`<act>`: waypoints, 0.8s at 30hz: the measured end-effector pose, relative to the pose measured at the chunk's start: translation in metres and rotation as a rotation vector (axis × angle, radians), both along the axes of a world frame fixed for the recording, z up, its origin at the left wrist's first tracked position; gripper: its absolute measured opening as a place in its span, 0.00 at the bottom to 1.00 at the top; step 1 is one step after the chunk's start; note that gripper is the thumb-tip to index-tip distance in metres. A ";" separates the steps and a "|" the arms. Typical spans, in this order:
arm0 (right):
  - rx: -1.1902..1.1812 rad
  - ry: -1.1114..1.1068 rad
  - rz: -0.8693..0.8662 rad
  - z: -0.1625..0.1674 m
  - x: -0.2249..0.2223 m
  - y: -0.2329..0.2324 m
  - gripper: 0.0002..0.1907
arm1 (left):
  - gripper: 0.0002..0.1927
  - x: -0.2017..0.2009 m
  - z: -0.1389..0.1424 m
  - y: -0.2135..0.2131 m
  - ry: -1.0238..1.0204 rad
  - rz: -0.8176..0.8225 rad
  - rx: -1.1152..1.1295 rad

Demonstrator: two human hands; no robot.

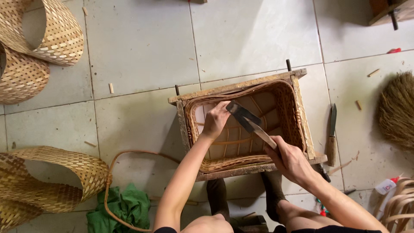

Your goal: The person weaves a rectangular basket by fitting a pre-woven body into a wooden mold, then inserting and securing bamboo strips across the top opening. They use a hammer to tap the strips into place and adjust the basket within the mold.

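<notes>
1. Basket position: a rectangular woven wicker basket (282, 101) sits inside a weathered rectangular wooden frame (241, 88) on the pale tiled floor (142, 47), directly ahead of the person's knees. Its open top faces up, showing the ribbed base.
2. Left hand (215, 121): it reaches down inside the basket near the left wall. The fingers are curled together, and the fingertips meet the upper end of a flat dark metal blade (243, 114).
3. Right hand (290, 160): it lies over the near right corner of the frame. The fingers are wrapped tightly around the lower end of the blade tool, whose pale shaft (264, 134) slants up and left into the basket.
4. Feet: two dark-socked feet (272, 194) rest on the floor just below the near rail of the frame.
5. Right surroundings: a wooden-handled knife (332, 138) lies on the floor just beside the frame. A brown bristle broom head (399, 112) lies farther right.
6. Left surroundings: open cylinders of woven bamboo matting (47, 30) lie well apart from the frame, at upper left and lower left. A crumpled green cloth (123, 209) lies near a long bent cane strip (110, 172).
</notes>
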State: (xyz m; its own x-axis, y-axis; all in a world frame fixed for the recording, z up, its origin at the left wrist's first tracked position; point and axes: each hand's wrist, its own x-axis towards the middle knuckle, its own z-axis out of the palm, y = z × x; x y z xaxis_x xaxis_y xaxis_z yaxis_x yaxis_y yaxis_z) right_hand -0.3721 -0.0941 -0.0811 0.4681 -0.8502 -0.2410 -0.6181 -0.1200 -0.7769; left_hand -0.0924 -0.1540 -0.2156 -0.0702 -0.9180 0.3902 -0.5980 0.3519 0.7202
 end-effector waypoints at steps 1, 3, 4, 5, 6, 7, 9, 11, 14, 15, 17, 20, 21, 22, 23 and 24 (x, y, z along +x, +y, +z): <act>-0.069 -0.037 0.004 -0.001 -0.001 0.001 0.15 | 0.14 -0.002 0.003 -0.002 -0.038 0.020 -0.001; -0.199 -0.111 0.004 -0.005 -0.002 0.002 0.15 | 0.14 -0.006 0.006 -0.005 -0.086 0.032 -0.030; -0.192 -0.079 0.000 -0.009 0.000 0.001 0.15 | 0.14 -0.008 0.007 -0.007 -0.096 0.025 -0.056; -0.180 -0.048 0.002 -0.012 0.002 0.000 0.15 | 0.14 -0.009 0.006 -0.007 -0.105 0.024 -0.078; -0.177 -0.018 0.007 -0.016 0.003 -0.001 0.15 | 0.14 -0.010 0.005 -0.009 -0.116 0.020 -0.099; -0.128 -0.032 0.007 -0.018 0.004 -0.001 0.14 | 0.13 -0.009 0.003 -0.010 -0.131 0.016 -0.126; -0.031 -0.063 0.006 -0.021 0.003 0.001 0.13 | 0.09 0.000 -0.001 -0.009 -0.125 0.064 -0.155; -0.051 -0.144 0.008 -0.020 0.001 0.003 0.13 | 0.04 0.017 -0.003 -0.006 -0.071 0.167 -0.154; -0.014 -0.134 0.005 -0.018 0.001 0.006 0.14 | 0.02 0.070 -0.004 0.013 -0.177 0.261 -0.085; -0.012 -0.113 0.007 -0.018 0.003 0.006 0.15 | 0.04 0.083 -0.003 0.016 -0.196 0.281 -0.011; 0.015 -0.133 0.028 -0.021 0.011 0.004 0.13 | 0.07 0.099 0.000 0.021 -0.251 0.246 0.009; 0.071 -0.118 0.055 -0.025 0.021 0.003 0.14 | 0.10 0.107 0.006 0.029 -0.384 0.149 -0.125; 0.090 -0.105 0.067 -0.025 0.023 0.004 0.15 | 0.10 0.106 0.008 0.030 -0.451 0.170 -0.169; 0.073 -0.108 0.079 -0.025 0.025 0.005 0.14 | 0.10 0.106 0.010 0.030 -0.518 0.190 -0.212; 0.058 -0.111 0.090 -0.025 0.026 0.006 0.14 | 0.09 0.105 0.011 0.030 -0.519 0.197 -0.183; 0.045 -0.114 0.101 -0.024 0.029 0.008 0.13 | 0.09 0.103 0.012 0.031 -0.519 0.204 -0.152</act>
